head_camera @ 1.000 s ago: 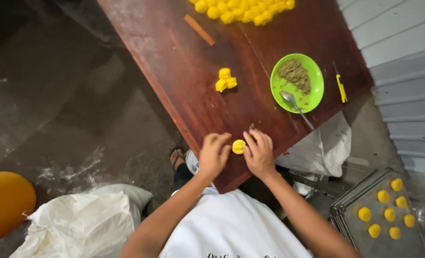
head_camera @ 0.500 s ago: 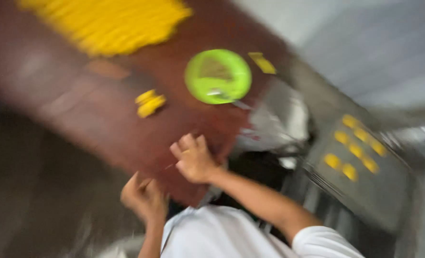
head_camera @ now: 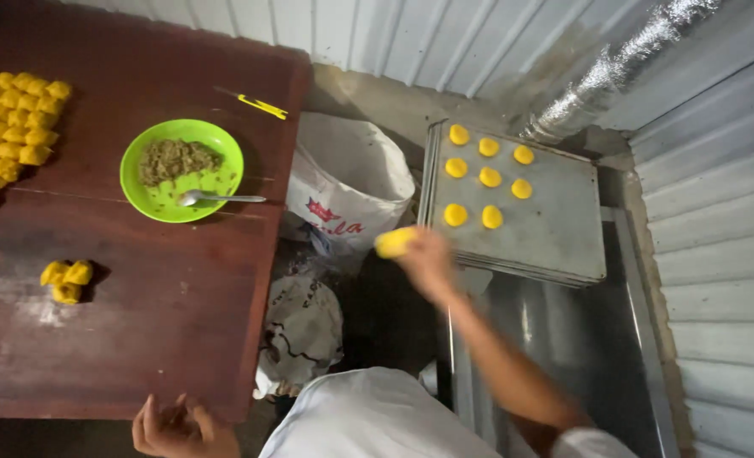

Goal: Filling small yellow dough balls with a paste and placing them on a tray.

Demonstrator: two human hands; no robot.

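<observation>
The dark wooden surface fills the left of the scene. To its right, beyond a gap holding a white sack, lies a grey metal tray on a metal stand. Seven round yellow dough pieces already sit at the tray's far left in rough rows, apart from one another; most of the tray is bare, so by the look of it the filling of the tray is at an early stage.

At the far left of the surface lies a large heap of yellow dough lumps, not yet shaped. A green bowl of brownish filling stands near the surface's right edge, with a spoon resting in it. A small cluster of three dough lumps lies near the left edge.

The right hand reaches toward the tray's near left corner, its fingers closed around one yellow dough piece, held just short of the tray. The left hand rests at the surface's near edge, fingers loosely curled, holding nothing.
</observation>
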